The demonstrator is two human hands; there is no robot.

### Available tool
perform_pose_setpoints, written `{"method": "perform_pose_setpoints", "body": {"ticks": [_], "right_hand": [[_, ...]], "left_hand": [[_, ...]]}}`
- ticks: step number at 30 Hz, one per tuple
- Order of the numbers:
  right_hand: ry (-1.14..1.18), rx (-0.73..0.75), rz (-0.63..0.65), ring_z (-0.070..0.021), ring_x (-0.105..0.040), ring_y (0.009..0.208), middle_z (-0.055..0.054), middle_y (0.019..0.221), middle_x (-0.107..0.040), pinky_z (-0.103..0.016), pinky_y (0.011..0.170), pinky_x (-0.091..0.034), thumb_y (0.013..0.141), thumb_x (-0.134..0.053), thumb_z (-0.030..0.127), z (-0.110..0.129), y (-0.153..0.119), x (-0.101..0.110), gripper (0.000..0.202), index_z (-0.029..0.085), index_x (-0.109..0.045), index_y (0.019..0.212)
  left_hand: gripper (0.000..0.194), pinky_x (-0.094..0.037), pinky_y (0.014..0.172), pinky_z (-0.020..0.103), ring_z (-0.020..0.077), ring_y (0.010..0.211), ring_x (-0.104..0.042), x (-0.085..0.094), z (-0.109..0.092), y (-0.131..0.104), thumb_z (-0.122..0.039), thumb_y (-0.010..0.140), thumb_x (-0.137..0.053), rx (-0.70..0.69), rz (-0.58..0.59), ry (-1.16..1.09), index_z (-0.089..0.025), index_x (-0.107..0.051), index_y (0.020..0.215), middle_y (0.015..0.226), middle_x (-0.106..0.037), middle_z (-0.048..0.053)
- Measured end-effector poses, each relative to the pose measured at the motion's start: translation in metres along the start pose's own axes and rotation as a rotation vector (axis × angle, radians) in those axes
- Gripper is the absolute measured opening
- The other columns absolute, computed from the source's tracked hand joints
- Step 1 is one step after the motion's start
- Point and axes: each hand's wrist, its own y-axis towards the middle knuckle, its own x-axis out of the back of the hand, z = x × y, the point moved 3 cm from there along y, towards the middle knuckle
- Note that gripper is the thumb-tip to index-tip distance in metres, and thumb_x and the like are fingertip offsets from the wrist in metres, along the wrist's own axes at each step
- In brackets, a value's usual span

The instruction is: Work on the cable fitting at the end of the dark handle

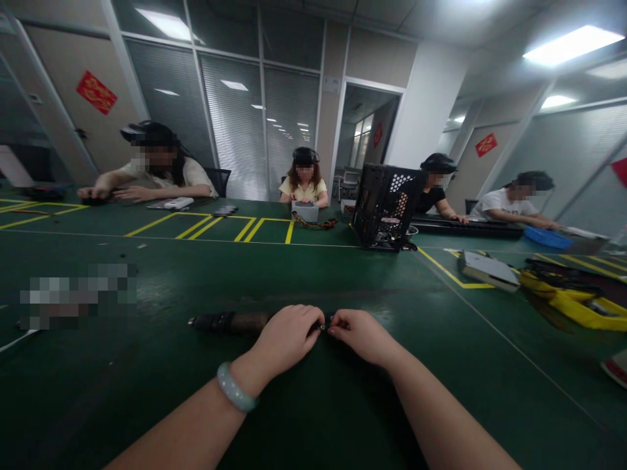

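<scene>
Well, starting at the left, a white cable (19, 340) lies on the bench (171, 385), well apart from both hands. Next comes the dark tool (230, 322), flat on the bench, its long axis running nearly straight across the view. Its narrow metal tip (191, 321) points left, away from the hands, while its right part runs under the left hand (289, 336). That hand, with a bangle (238, 388) at the wrist, lies over the tool, fingers curled down around it, thumb and forefinger drawn close together at its right end.

Just past them, in the narrow space between the two hands, a small piece (322, 326) shows a pale spot; whether it belongs to the tool I cannot tell. The right hand (360, 334) comes in from the opposite side, its fingers bunched and facing the left fingertips; what they pinch, if anything, is too small to tell. So the tool lies left of the right fingers, roughly in line with them, and the left hand is nearer.
</scene>
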Motion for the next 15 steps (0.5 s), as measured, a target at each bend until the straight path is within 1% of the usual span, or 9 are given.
{"method": "perform_pose_setpoints", "body": {"ticks": [9,15], "right_hand": [[0.003,0.007,-0.019,-0.0133,-0.061,0.070,0.002,0.081,-0.070,-0.022,0.057,-0.036,0.085,-0.059,0.036,0.0010,-0.0018,0.0004,0.015,0.024,-0.068,0.087],[-0.025,0.019,-0.041,-0.0137,-0.062,0.070,0.001,0.080,-0.071,-0.022,0.057,-0.037,0.085,-0.058,0.036,0.0026,-0.0021,0.0007,0.018,0.023,-0.070,0.086]], "left_hand": [[0.012,-0.043,0.079,0.032,0.0178,0.091,-0.058,-0.0001,-0.0008,0.0011,-0.019,0.087,-0.055,0.016,0.008,0.016,-0.025,-0.057,0.098,0.097,-0.062,-0.002],[0.014,-0.042,0.077,0.032,0.0184,0.090,-0.058,-0.0017,0.0000,0.0039,-0.018,0.085,-0.057,0.019,0.011,0.035,-0.025,-0.057,0.097,0.096,-0.062,-0.002]]}}
